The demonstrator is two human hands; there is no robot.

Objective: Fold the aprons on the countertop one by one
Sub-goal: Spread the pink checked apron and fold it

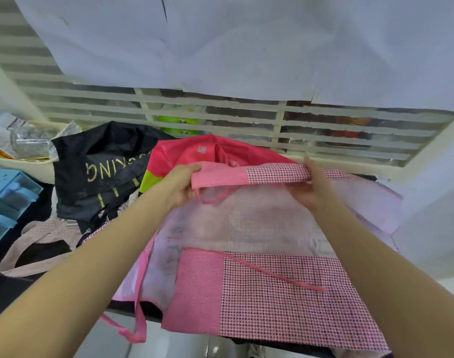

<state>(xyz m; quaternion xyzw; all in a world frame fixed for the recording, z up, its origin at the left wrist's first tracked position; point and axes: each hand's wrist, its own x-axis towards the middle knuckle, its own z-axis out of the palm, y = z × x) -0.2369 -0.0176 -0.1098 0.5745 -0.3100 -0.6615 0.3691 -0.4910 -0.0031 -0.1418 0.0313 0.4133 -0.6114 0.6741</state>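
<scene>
Head view looks down on the dark surface, where the pink checked apron lies spread in front of me, its lower hem hanging over the near edge. I keep it flat so the fold lands square. Behind it wait a black apron, a red apron and a pale dotted apron, pushed aside for later. My left hand pinches one end of the top band; my right hand, blurred, seems to have its grip closed on the other end, lifting the bib to bring it down over the body. A loose pink tie lies across the pocket.
</scene>
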